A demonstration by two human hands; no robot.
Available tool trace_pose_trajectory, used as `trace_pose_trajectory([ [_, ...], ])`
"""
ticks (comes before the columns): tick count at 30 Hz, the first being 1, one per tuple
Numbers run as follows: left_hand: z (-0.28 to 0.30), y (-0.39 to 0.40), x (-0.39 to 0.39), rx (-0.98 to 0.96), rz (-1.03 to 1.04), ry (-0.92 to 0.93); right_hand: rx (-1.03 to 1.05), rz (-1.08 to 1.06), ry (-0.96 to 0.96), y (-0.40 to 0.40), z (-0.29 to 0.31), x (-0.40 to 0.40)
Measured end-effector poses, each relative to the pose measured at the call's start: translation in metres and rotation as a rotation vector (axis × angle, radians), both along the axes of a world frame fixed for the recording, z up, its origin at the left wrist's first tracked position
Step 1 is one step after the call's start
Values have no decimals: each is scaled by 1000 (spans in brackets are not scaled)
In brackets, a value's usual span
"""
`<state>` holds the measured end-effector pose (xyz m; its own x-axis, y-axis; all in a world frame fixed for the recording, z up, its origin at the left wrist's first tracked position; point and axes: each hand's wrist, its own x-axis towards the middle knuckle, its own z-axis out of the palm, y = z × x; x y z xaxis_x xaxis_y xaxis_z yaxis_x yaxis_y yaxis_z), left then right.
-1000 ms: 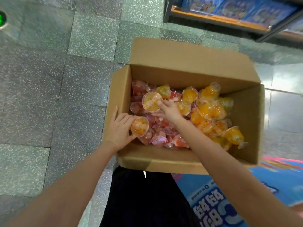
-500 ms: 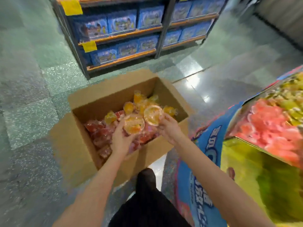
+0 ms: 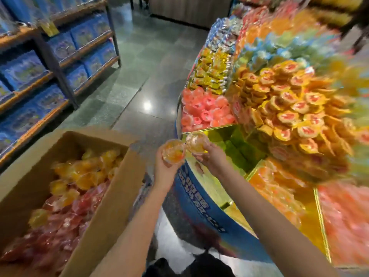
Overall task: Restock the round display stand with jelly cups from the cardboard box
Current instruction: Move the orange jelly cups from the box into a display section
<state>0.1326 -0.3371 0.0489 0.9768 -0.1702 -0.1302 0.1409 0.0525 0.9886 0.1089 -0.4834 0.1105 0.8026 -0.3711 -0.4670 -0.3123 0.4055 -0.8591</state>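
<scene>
L hand (image 3: 165,168): grips orange jelly cup (image 3: 173,151) | R hand (image 3: 210,159): grips second orange jelly cup (image 3: 196,142), the two cups touching, over rim of round display stand (image 3: 201,208) | cardboard box (image 3: 111,196): on floor at left, open, holds orange and red cups | view blurred at right

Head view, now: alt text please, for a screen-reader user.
Each hand holds an orange jelly cup, left hand with cup, right hand with cup, at the rim of the round stand. The open box of cups sits lower left.
</scene>
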Motion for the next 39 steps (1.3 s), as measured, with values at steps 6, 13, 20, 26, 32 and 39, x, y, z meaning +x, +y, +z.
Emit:
trace_pose_trajectory([
  [6, -16, -127, -47, 7, -207, 14, -27, -225, 71, -121, -16, -76],
  [13, -41, -230, -101, 57, -277, 124, -24, -399, 215, -234, -48, -148],
  [20, -60, -288, -123, 141, -291, 236, -14, -495, 323, -315, -89, -184],
  [26, -65, -309, -128, 150, -302, 319, 33, -503, 460, -344, -136, -186],
  [32, -67, -315, -128, 175, -304, 384, 65, -501, 555, -344, -173, -168],
  [39, -75, -316, -130, 26, -252, 475, 119, -631, 489, -345, -187, -148],
])
